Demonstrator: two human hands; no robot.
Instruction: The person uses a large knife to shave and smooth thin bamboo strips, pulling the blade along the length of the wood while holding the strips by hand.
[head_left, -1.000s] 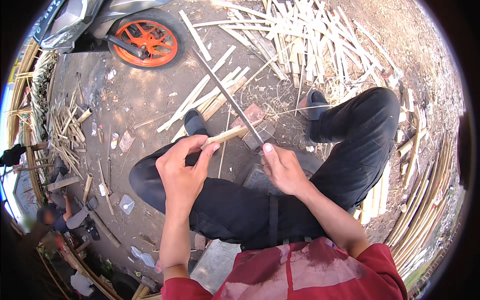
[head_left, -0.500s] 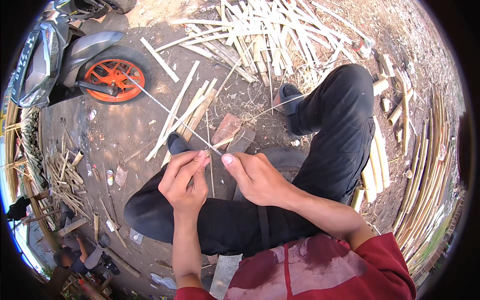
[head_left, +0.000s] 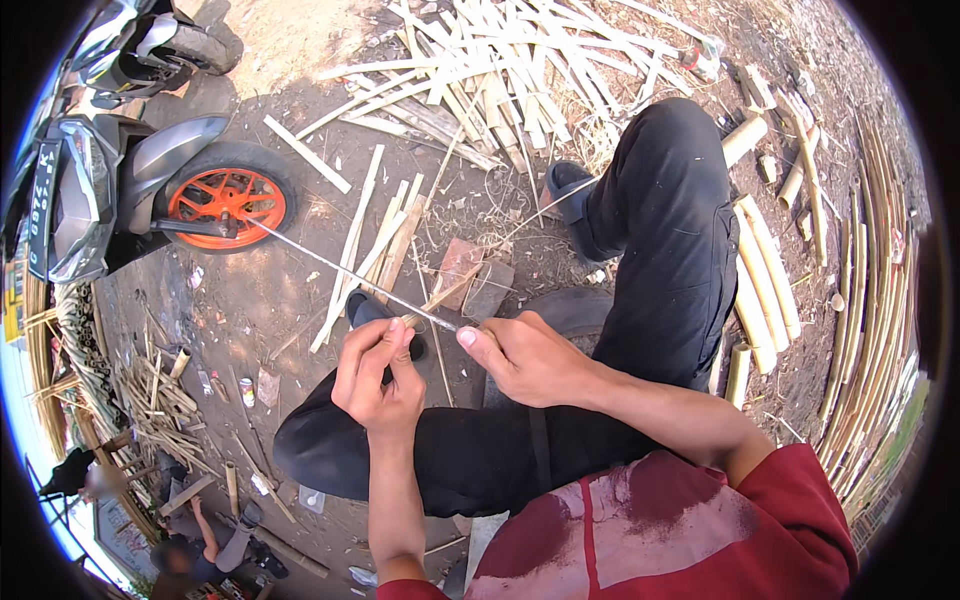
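Two bare hands meet over the lap of a seated person in a red shirt [head_left: 640, 530] and black trousers [head_left: 665, 250], seen from the head camera above an outdoor work spot. The left hand [head_left: 380, 375] has thumb and fingertips pinched together on a slim bamboo strip [head_left: 437, 298], which angles forward from the grip toward a reddish brick [head_left: 460, 268] and a greyer block [head_left: 490, 290] on the ground. The right hand [head_left: 530, 362], just beside it, is wrapped around the near end of a long, thin blade [head_left: 350, 272]; the blade slants up and to the left, crossing the strip close to the left fingertips, though whether the two touch cannot be told. Its far tip overlaps, in the picture, the orange wheel [head_left: 228, 208] of a parked motorcycle [head_left: 85, 200]. Beyond the feet, a loose heap of pale split bamboo [head_left: 510, 70] spreads across the dirt, with several longer slats [head_left: 365, 250] near the left foot. At right lie thick bamboo pieces [head_left: 768, 280] and a bundle of long poles [head_left: 880, 290]. Another person [head_left: 205, 545], partly in shadow, appears at lower left.
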